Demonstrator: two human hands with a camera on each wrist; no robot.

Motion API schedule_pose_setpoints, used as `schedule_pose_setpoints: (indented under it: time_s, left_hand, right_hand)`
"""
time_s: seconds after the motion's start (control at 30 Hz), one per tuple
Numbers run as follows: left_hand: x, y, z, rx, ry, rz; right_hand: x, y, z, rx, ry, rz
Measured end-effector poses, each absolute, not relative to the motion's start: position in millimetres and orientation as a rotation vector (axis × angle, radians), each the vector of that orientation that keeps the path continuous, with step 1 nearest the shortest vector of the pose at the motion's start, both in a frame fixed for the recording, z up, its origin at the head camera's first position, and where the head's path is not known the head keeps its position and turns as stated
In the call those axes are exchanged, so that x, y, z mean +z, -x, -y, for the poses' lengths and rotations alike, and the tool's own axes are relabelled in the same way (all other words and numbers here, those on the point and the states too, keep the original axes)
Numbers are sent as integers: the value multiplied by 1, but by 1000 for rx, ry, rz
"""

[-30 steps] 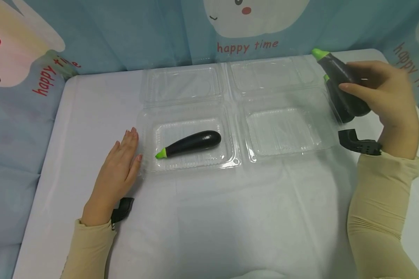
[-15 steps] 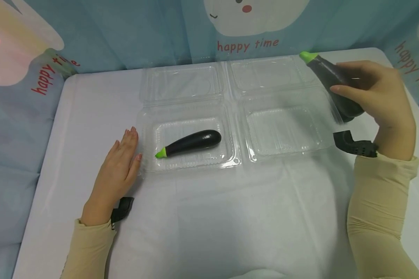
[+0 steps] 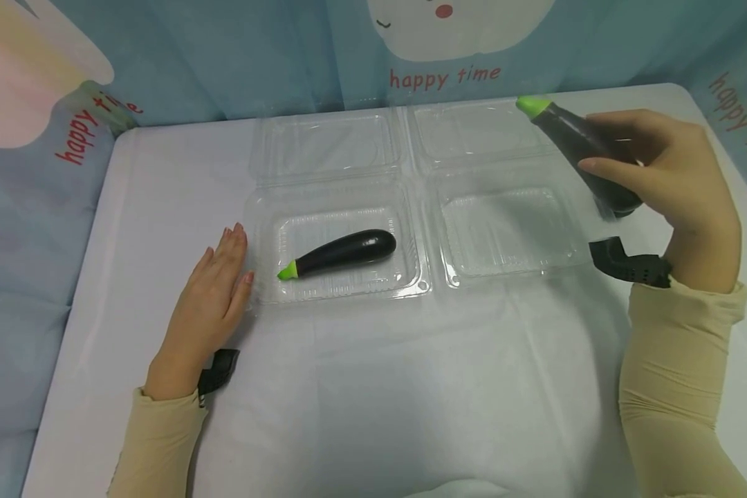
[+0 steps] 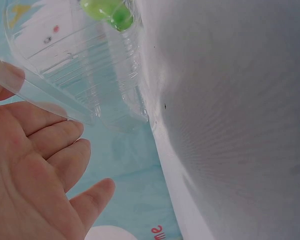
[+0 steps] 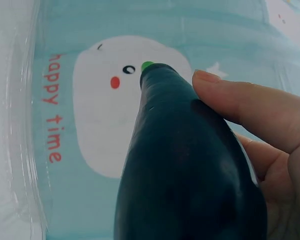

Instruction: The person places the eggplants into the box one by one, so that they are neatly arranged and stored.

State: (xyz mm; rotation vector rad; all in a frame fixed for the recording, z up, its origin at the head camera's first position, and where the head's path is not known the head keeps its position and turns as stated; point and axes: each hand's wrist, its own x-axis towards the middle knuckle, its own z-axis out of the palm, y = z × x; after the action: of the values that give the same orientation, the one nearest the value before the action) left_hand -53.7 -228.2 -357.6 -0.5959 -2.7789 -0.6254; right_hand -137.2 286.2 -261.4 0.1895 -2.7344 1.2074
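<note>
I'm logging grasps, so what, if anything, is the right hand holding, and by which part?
The right hand holds an eggplant about the middle of its dark body, thumb and fingers on opposite sides, clear of the green tip.

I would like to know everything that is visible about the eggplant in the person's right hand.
The eggplant is dark, almost black, with a smooth, slightly glossy skin; whether it is real or a model I cannot tell. It narrows to a bright green tip. The right hand grips its thicker part, thumb on the near side, fingers on the far side. In the head view it lies slantwise, tip toward the far left, overlapping the right clear container.
</note>
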Motion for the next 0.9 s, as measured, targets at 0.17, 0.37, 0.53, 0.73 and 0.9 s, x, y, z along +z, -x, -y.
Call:
schedule_pose_setpoints:
  time_s: [0.17,0.37,0.53,0.73,0.9]
  left_hand:
    - [-356,54,229,-630,596,2774]
    - [-357,53,229,-633,593,2782]
    - [-358,53,229,-634,591,2787]
    - [-358,54,229,-639,609,2780]
    - [-357,53,229,-642,607,2778]
  right_hand:
    - [-260,135,-279,1257,-267,2691]
    - [-258,133,-275,1265,-302,2674]
    - [-255,131,-274,1298,-297,2657]
    - [-254,129,-267,1287,-346,2678]
    - [-246,131,-259,1292,-354,2723]
